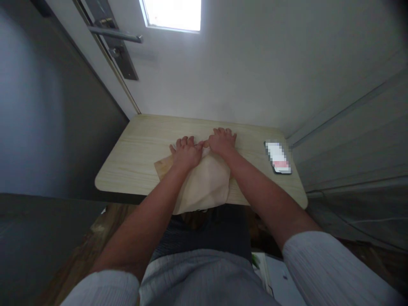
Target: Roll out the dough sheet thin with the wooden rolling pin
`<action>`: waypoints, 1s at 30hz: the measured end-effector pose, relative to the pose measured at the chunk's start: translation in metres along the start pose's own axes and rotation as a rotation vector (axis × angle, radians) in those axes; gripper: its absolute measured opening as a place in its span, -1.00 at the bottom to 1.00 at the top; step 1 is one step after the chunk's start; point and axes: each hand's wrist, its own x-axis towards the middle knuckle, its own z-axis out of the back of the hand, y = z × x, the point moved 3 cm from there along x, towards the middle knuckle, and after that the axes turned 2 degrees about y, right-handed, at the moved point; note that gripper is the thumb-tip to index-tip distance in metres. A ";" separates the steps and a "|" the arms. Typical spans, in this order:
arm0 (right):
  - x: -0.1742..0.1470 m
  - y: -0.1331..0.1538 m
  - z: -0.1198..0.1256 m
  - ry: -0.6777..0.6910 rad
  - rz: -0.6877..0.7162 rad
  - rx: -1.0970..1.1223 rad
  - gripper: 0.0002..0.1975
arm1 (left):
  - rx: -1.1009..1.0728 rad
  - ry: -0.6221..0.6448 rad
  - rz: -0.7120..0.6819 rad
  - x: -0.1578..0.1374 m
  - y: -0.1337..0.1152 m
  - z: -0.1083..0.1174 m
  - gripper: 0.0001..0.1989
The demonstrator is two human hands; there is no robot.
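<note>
A thin beige sheet (207, 182), paper or cloth I cannot tell, lies on a small wooden table (127, 157) with its near end hanging over the front edge. A darker tan corner sticks out at its left. My left hand (186, 153) rests palm down at the sheet's far left side, fingers spread. Opposite it, my right hand (222, 141) lies palm down at the far right side, its fingers also apart. Both thumbs point inward and almost meet at the sheet's far edge. What lies beneath my palms is hidden.
On the table's right side lies a phone (278, 157) with a blurred screen. Behind the table stands a white door (242, 63) with a metal handle (116, 34) at upper left. A corrugated-looking wall (350, 114) is at the right, with a cable (344, 219) low beside it.
</note>
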 end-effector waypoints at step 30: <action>0.025 0.031 -0.007 0.046 0.023 0.011 -0.50 | 0.012 -0.118 0.003 -0.004 0.011 0.007 -0.51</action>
